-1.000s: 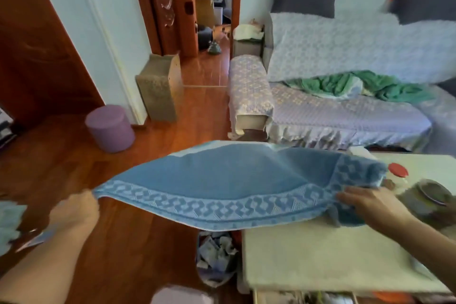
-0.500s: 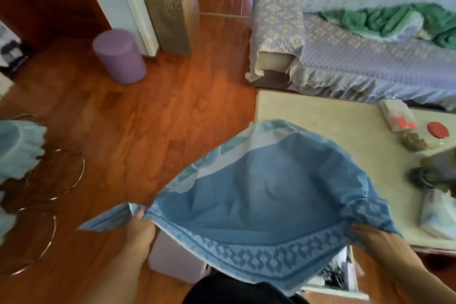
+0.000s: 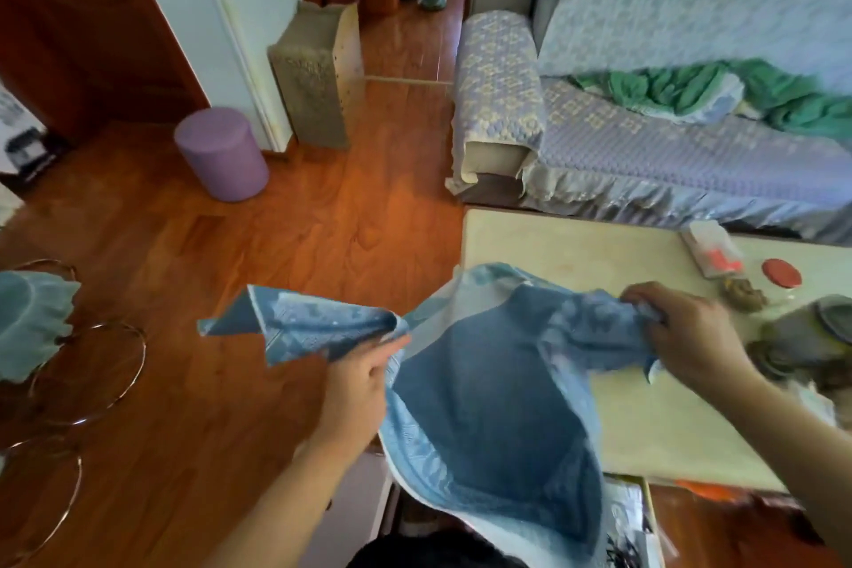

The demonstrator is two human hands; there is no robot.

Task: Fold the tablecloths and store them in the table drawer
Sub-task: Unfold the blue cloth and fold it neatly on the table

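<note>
A blue tablecloth [image 3: 498,406] with a paler patterned border hangs in the air between my hands, sagging in the middle over the table's left corner. My left hand [image 3: 357,392] grips its left edge, and a loose corner sticks out to the left past my fingers. My right hand [image 3: 687,332] grips a bunched right end above the cream table top [image 3: 576,254]. Below the table's near edge an open drawer [image 3: 629,517] shows papers inside, partly hidden by the cloth.
On the table's right stand a red lid [image 3: 781,273], a small packet [image 3: 712,249] and a dark jar [image 3: 811,332]. A sofa [image 3: 668,143] lies behind the table. A purple stool [image 3: 221,155] stands on the wooden floor, and a light blue cloth [image 3: 32,323] on metal rings at the left.
My hands have drawn closer together, so the cloth went from stretched flat to sagging and bunched. My right hand has moved up over the table. The view has tilted down.
</note>
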